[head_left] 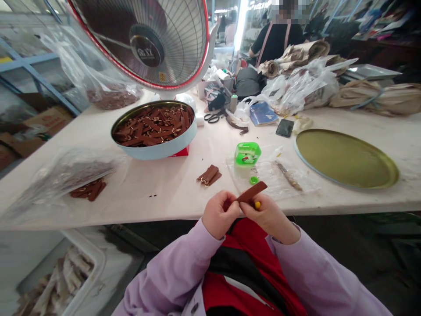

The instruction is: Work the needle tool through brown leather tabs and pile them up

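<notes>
Pinching a brown strip (253,192) — left grip (219,214), right grip (270,218) closed.

A lilac long-sleeved top (171,270) with a dark button (194,308) — red clothing (217,296) between, banded black and pale grey.

Pale worktable (174,188), blue frame (28,61) at left, bright light strip (241,26) beyond

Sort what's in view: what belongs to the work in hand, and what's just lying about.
Likely part of the work:
brown strip, in left hand and right hand
small pile of ringed brown strips
round tin heaped with more
green dish

Seemingly just lying about:
phone
scissors
blue booklet
</notes>
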`<action>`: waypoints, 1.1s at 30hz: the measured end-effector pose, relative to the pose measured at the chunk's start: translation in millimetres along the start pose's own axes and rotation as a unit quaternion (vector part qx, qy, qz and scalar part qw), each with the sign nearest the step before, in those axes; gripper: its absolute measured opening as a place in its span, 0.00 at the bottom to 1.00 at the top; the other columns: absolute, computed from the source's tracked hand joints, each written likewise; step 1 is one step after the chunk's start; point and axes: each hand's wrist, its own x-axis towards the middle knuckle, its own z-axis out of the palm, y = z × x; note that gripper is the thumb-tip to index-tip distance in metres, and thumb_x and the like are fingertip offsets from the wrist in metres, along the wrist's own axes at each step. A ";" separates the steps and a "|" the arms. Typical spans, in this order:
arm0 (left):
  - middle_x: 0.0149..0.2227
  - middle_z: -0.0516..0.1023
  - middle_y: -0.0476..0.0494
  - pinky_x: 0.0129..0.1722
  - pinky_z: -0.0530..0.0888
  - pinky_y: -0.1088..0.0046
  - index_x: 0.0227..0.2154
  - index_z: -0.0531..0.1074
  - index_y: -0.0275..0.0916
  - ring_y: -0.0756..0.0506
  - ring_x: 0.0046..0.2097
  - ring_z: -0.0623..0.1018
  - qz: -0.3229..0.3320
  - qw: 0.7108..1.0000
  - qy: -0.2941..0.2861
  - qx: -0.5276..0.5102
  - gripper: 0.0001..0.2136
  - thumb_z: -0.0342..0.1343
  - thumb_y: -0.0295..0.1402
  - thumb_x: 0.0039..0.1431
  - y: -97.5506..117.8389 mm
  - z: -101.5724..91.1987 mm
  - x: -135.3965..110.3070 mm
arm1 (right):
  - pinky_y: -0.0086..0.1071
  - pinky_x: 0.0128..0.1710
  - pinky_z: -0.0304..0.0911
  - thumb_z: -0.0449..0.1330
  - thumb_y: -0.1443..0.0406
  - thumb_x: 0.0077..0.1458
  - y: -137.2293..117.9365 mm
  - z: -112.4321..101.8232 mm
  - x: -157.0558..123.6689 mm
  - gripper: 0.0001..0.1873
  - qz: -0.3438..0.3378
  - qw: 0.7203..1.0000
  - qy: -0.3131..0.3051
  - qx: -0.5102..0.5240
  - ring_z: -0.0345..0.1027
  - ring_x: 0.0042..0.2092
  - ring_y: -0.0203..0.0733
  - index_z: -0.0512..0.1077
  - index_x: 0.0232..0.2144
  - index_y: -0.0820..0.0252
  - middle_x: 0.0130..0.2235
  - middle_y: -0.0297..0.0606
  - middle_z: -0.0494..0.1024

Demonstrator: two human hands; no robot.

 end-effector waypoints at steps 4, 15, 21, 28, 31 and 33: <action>0.19 0.63 0.54 0.22 0.61 0.78 0.22 0.63 0.38 0.54 0.22 0.63 -0.006 0.996 0.021 0.083 0.04 0.48 0.31 0.48 -17.2 -22.7 23.5 | 0.27 0.20 0.53 0.57 0.62 0.47 7.7 0.4 8.9 0.07 -0.001 0.997 0.015 0.071 0.54 0.22 0.32 0.66 0.30 0.60 0.21 0.27 0.61; 0.23 0.73 0.47 0.28 0.65 0.74 0.27 0.71 0.37 0.49 0.27 0.72 -0.056 0.924 0.102 0.364 0.10 0.47 0.35 0.56 -69.2 -91.6 93.4 | 0.27 0.20 0.54 0.55 0.55 0.50 19.3 -12.7 14.9 0.14 0.062 0.994 0.065 0.058 0.56 0.23 0.33 0.67 0.33 0.59 0.21 0.29 0.63; 0.32 0.74 0.42 0.37 0.68 0.72 0.35 0.71 0.36 0.47 0.36 0.73 0.130 0.800 0.275 0.517 0.12 0.47 0.38 0.56 -3.2 -164.5 95.0 | 0.26 0.20 0.57 0.54 0.54 0.49 19.1 -22.5 21.8 0.14 0.070 0.995 0.072 0.027 0.59 0.23 0.35 0.69 0.32 0.58 0.21 0.32 0.67; 0.38 0.74 0.40 0.42 0.68 0.70 0.37 0.73 0.38 0.44 0.41 0.73 0.029 0.706 0.196 0.680 0.14 0.44 0.36 0.58 40.7 -227.8 155.7 | 0.25 0.23 0.62 0.55 0.54 0.48 15.1 -14.4 18.7 0.14 0.034 0.998 0.047 0.008 0.64 0.24 0.36 0.72 0.29 0.57 0.23 0.33 0.71; 0.44 0.72 0.39 0.43 0.67 0.67 0.44 0.70 0.42 0.43 0.44 0.72 -0.015 0.686 0.167 0.708 0.16 0.41 0.37 0.60 40.8 -228.4 175.0 | 0.25 0.26 0.64 0.55 0.54 0.48 11.1 -13.4 9.7 0.13 0.023 0.998 0.065 0.007 0.66 0.27 0.37 0.72 0.29 0.55 0.25 0.33 0.72; 0.45 0.71 0.38 0.44 0.67 0.63 0.45 0.70 0.44 0.42 0.44 0.73 -0.027 0.682 0.162 0.712 0.16 0.41 0.34 0.59 40.4 -228.0 183.5 | 0.26 0.27 0.64 0.55 0.54 0.49 9.3 -12.6 2.9 0.13 0.011 0.997 0.079 0.014 0.67 0.28 0.38 0.72 0.28 0.55 0.26 0.34 0.73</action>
